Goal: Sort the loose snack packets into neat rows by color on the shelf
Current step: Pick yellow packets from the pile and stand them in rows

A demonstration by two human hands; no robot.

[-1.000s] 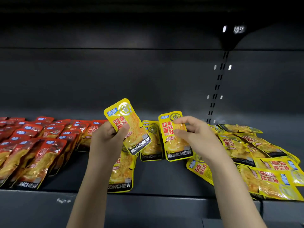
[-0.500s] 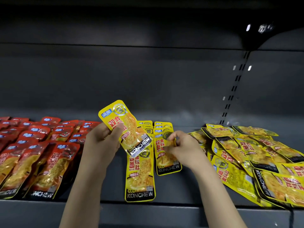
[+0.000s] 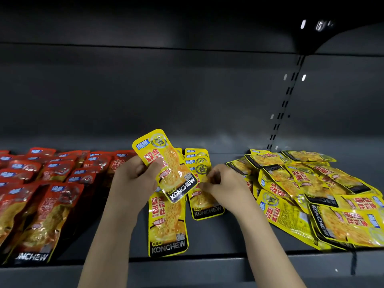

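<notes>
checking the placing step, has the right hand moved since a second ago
Yes. The right hand has come down from holding a yellow packet up in the air to the second yellow row on the shelf, fingertips on that row's top packet.

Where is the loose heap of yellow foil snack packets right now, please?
In the head view, the loose heap of yellow foil snack packets lies at the dark shelf's right end, right of the right hand.

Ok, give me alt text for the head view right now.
Left hand holds a yellow foil snack packet above the dark metal shelf while the right hand sets another on the right yellow row. Red packets lie left, a loose yellow pile right.
</notes>
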